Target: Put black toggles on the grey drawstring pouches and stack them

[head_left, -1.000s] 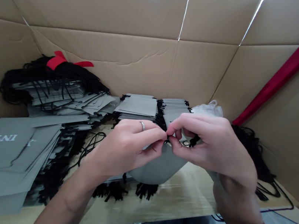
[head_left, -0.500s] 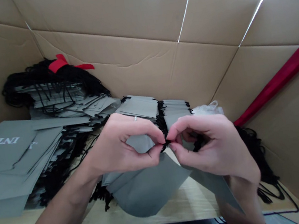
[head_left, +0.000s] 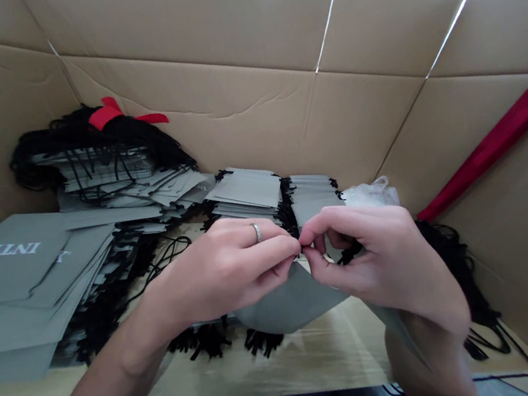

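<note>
Two hands, left hand [head_left: 227, 266] and right hand [head_left: 384, 253], meet tip-to-tip; left fingers just folded in, hiding the cord both are apparently pinching above that grey card [head_left: 285, 306].

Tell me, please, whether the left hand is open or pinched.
Pinched: the left hand has its fingertips together, near the right hand.

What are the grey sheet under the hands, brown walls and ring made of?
Grey sheet: probably matt card or paper, smooth and bending in a curve.
Brown walls: likely dull cardboard, with fold creases.
Ring: maybe metal, silvery shine.
</note>
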The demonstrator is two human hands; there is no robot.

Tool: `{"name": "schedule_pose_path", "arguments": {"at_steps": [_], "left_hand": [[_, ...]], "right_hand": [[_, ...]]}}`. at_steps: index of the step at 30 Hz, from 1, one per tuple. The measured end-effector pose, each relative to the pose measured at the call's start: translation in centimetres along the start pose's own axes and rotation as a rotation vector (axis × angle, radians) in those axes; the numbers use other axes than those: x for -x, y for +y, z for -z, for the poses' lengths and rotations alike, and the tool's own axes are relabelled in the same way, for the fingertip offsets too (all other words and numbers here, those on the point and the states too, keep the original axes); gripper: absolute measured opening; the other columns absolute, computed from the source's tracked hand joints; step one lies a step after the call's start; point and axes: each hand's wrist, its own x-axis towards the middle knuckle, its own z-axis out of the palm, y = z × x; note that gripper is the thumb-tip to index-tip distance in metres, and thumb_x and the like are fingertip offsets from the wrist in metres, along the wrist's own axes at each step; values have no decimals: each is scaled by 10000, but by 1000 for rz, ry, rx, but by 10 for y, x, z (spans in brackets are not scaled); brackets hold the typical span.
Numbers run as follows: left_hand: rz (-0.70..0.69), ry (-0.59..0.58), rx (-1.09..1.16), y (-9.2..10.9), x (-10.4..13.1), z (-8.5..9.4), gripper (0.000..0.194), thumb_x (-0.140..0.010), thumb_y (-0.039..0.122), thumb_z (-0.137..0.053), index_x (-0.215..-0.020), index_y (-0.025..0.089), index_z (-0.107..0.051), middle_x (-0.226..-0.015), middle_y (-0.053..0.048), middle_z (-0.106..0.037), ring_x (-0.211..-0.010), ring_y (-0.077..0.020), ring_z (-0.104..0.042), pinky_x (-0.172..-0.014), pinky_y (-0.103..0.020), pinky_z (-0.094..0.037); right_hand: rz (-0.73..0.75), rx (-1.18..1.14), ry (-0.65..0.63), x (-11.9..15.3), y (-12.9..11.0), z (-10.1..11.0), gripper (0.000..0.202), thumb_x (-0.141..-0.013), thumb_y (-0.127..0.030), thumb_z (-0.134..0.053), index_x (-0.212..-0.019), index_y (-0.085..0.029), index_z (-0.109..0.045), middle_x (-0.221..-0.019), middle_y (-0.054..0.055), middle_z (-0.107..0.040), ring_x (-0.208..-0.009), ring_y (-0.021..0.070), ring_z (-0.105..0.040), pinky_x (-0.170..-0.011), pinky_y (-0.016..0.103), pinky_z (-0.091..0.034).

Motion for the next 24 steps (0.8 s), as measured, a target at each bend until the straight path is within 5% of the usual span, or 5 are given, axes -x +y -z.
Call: {"name": "schedule_pose_path", "arguments": {"at_steps": [5, 12, 16, 24], "left_hand": [[3, 49, -44, 4, -2, 0, 150, -998, 64, -673, -907, 182, -695, -877, -20, -811, -733, -130, -743, -740, -234, -632], [176, 181, 289, 4, -4, 1, 187, -843, 63, -761, -893, 241, -739, -835, 40, -829, -709, -128, -777, -683, -210, -636], [217, 141, 495, 0, -4, 2, 224, -811, 37, -782, -894, 240, -738, -794, 41, -802, -690, -133, -766, -669, -229, -635], [16, 101, 53, 3, -3, -2, 165, -942, 19, -680, -946, 181, -716, -919, -9, -804, -746, -107, -707, -727, -215, -608]], "right_hand": [[12, -19, 17, -2, -1, -1, 198, -854, -55, -687, -908, -242, -720, -726, -58, -665, -613, 109, -591, -569, 262, -476], [8, -218, 43, 0, -1, -1, 313, -760, 10, -714, -909, -265, -703, -757, -92, -685, -621, 87, -557, -546, 241, -466], [-7, -357, 36, -1, -1, -4, 304, -746, 2, -724, -896, -261, -700, -742, -104, -672, -606, 75, -527, -529, 221, -449], [98, 19, 15, 0, -2, 2, 138, -929, -73, -720, -954, -209, -720, -802, -52, -679, -683, 89, -595, -647, 235, -497]]}}
